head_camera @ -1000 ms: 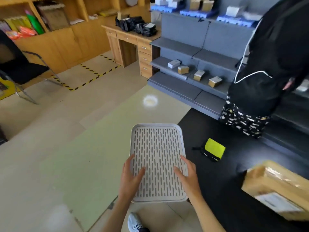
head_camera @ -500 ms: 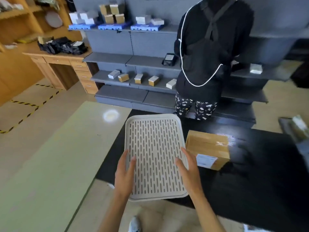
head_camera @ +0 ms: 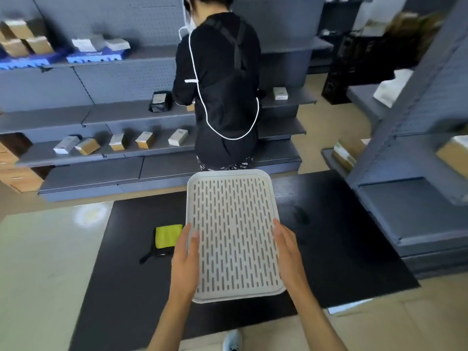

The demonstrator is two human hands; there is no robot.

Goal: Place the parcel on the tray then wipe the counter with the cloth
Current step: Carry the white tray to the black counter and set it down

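A pale slotted tray (head_camera: 234,231) is being held over a black counter (head_camera: 121,269) by both hands, one at each long side near the end closest to the camera. The left hand (head_camera: 186,257) is being pressed flat along the tray's left rim, its fingers (head_camera: 193,239) straight and close together, with the fingertips lying over the rim. The right hand (head_camera: 287,252) is being kept against the right rim in the same manner, fingers extended and held together along the edge. A yellow-green cloth (head_camera: 167,235) is being left lying flat on the counter just to the left of the tray, partly covering a small dark object that cannot be made out. The parcel cannot be picked out in this view. Beyond the counter, a person in dark clothing (head_camera: 222,89) is being seen from behind, facing grey shelving (head_camera: 114,117) on which small boxes (head_camera: 145,139) are being displayed.
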